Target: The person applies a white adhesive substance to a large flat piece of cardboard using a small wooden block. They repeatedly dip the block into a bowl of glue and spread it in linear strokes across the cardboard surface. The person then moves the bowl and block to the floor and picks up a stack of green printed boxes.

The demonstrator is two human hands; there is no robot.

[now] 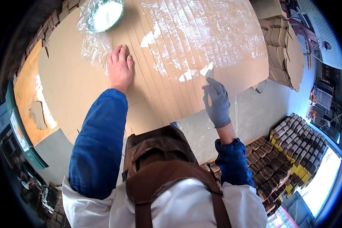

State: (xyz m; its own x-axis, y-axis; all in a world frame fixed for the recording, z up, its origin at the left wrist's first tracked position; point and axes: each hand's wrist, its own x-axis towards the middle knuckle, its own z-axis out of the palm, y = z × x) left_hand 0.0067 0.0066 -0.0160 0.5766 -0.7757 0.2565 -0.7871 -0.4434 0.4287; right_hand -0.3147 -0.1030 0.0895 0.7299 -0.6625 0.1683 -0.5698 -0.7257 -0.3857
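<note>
Before me lie several flat brown cardboard sheets, fanned so their edges overlap in narrow strips. White paste is smeared over their far right part, with thicker lumps near its left and front edges. My bare left hand rests on the cardboard, fingers stretched out, beside crumpled clear plastic. In a grey glove, my right hand is closed around a slim brush, its tip coated in paste at the smear's front edge. A green bowl of white paste stands at the far left on the plastic.
Stacked cut cardboard pieces stand to the right of the sheets. An orange-brown board with a torn cardboard scrap lies at the left. Brown bundles and grey-and-yellow stacks cover the floor at the lower right.
</note>
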